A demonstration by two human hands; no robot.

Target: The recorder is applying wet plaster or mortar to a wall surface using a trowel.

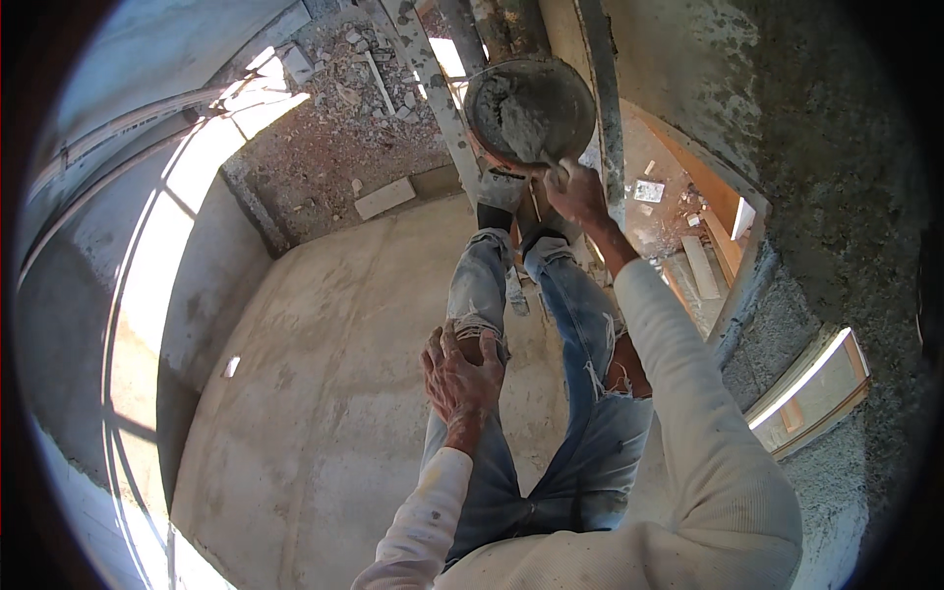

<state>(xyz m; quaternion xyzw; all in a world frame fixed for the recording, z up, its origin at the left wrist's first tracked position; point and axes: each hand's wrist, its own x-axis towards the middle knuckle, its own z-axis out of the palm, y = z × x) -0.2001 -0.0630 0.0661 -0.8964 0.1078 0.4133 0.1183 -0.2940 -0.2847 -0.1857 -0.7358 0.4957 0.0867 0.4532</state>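
Observation:
In the head view a round dark pan (531, 88) holds grey wet mortar (519, 123) on a narrow support between two long uprights (439, 98). My right hand (575, 192) is closed round the handle of a tool, apparently a trowel, at the pan's lower rim; its blade is hard to make out. My left hand (457, 379) rests on my left knee, fingers apart, holding nothing. My legs in torn jeans (580, 315) stretch toward the pan, feet just below it.
A concrete floor (295, 383) lies below. A plastered wall (806, 177) rises at the right, beside openings (718, 256) showing debris and boards. Rubble (349, 88) and a pale block (385, 197) lie beyond. Bright openings with bars (138, 354) run along the left.

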